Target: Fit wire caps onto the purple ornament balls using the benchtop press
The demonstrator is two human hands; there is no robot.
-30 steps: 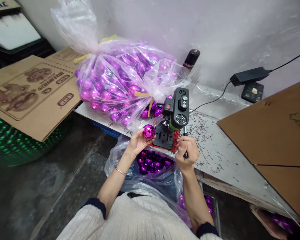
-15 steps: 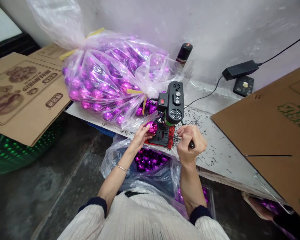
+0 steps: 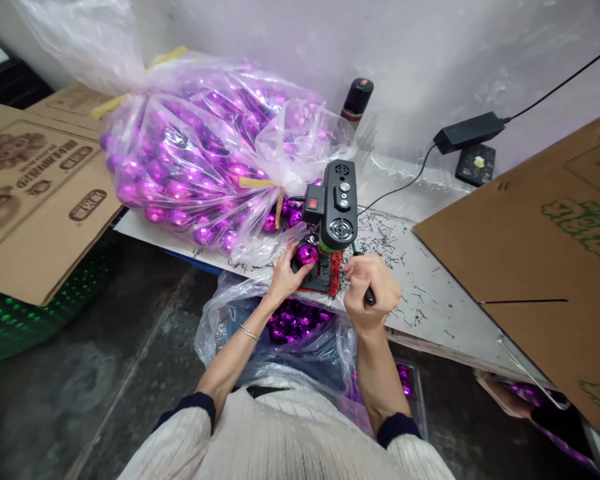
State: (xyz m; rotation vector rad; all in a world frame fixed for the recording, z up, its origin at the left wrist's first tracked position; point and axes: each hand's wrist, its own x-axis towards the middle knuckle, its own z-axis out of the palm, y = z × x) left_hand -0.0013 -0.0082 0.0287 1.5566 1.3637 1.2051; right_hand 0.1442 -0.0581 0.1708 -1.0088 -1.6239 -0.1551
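Between the thumb and fingers of my left hand point(image 3: 289, 272) sits a shiny purple bauble point(image 3: 307, 254), held at the front of a small black bench press point(image 3: 341, 203). The press has a red switch and round vents on its head. Its black base point(image 3: 316, 280) rests on a red mat point(image 3: 335, 272). My right hand point(image 3: 373, 288) is closed in a fist around the press's lever handle point(image 3: 370, 297), to the right of the head. How the bauble meets the tool under the head is partly hidden.
A clear bag of purple baubles point(image 3: 180, 167) lies on the white table point(image 3: 430, 313), where black bits are scattered. Below the edge hangs an open bag of baubles point(image 3: 300, 321). Cardboard stands left point(image 3: 35, 193) and right point(image 3: 530, 247). A spray can point(image 3: 357, 100) and power adapter point(image 3: 470, 132) are behind.
My left hand has brought the bauble in closer to the press, under its head, and the thumb now lies across the front. My right hand stays on the lever. The view has shifted slightly.
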